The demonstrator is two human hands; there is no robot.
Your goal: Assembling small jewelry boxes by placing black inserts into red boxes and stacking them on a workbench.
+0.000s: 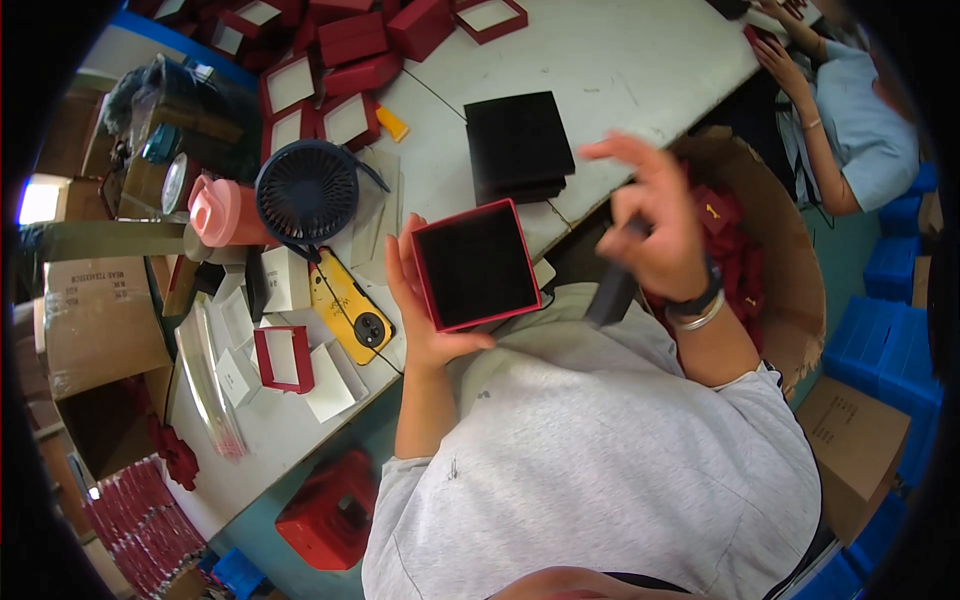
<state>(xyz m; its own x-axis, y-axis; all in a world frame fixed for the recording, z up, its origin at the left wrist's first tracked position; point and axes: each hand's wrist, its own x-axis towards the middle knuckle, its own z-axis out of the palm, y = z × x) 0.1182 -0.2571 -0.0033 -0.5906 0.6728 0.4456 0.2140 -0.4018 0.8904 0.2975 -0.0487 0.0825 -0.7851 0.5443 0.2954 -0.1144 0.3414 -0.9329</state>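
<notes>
Left hand (pixel 428 340): part-open, gripping a red-rimmed, black-centred square box (pixel 475 265)
Right hand (pixel 665 250): forefinger out — others curled on a blurred dark block (pixel 612 295)
Brown cardboard carton (pixel 803 290): red pieces (pixel 718 225)

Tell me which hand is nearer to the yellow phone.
Left. The left hand holds the red box just right of the yellow phone; the right hand is farther right, beyond the red box.

Left carton (pixel 110 325): dark printed letters and digits, just past left edge of worktop (pixel 620 60).
Yellow phone (pixel 352 312): dark script across back, near front edge of worktop.
Right carton (pixel 855 445): dark print, too small to read.
</notes>
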